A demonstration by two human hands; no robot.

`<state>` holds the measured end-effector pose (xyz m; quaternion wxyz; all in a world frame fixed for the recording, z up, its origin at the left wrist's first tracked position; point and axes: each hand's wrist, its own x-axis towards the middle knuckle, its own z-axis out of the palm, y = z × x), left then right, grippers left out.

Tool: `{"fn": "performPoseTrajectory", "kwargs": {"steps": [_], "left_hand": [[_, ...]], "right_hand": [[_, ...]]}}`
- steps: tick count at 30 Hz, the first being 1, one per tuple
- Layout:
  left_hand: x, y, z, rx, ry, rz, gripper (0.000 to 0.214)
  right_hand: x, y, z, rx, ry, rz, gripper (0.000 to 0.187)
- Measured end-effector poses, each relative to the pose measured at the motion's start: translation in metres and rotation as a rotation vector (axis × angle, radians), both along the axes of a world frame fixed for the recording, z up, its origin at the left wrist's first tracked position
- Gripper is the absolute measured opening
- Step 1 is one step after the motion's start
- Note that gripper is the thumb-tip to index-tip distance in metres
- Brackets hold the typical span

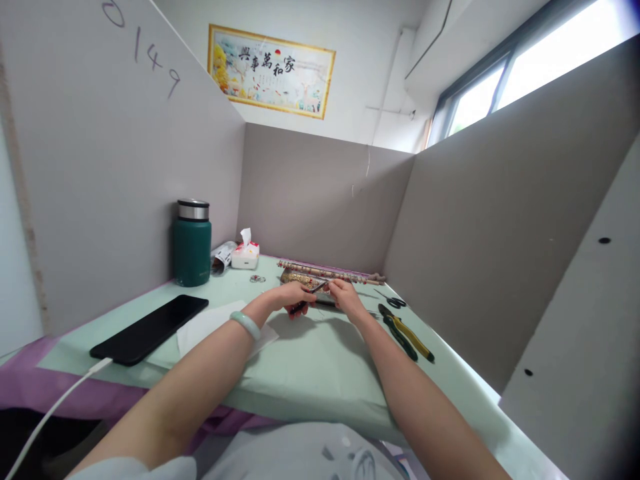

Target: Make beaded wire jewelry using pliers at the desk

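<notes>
- Slim dark tool [319,287], probably pliers, sits between the hands, just above the counter [320,363] and near small gold-toned pieces [299,277]
- Left hand [299,295] is wrapped round its handles; right hand [343,293] has fingers bunched by the tip, though whether they grip anything I cannot tell
- For good control, brace both wrists, squeeze gently and keep fingertips clear of the bite

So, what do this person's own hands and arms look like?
The left hand is ungloved, with a smooth, pale green bangle above the wrist and a pale sleeve farther up. The right hand is ungloved too, with no bangle; any sleeve there is out of view.
</notes>
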<state>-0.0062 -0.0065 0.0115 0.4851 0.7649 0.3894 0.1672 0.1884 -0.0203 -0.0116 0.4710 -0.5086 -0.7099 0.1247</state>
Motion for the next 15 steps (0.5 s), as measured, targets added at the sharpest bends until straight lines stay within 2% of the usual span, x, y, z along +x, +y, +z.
{"fn": "performPoseTrajectory", "kwargs": {"steps": [10,15], "left_hand": [[-0.0002,-0.0017,0.0014,-0.019,-0.004,0.0,0.043],[0.0005,0.0022,-0.0017,-0.033,-0.008,0.0,0.039]], "right_hand": [[0.0,-0.0022,0.0031,0.058,-0.051,-0.005,0.031],[-0.0029,-0.0074,0.0035,0.119,-0.116,-0.065,0.029]]}}
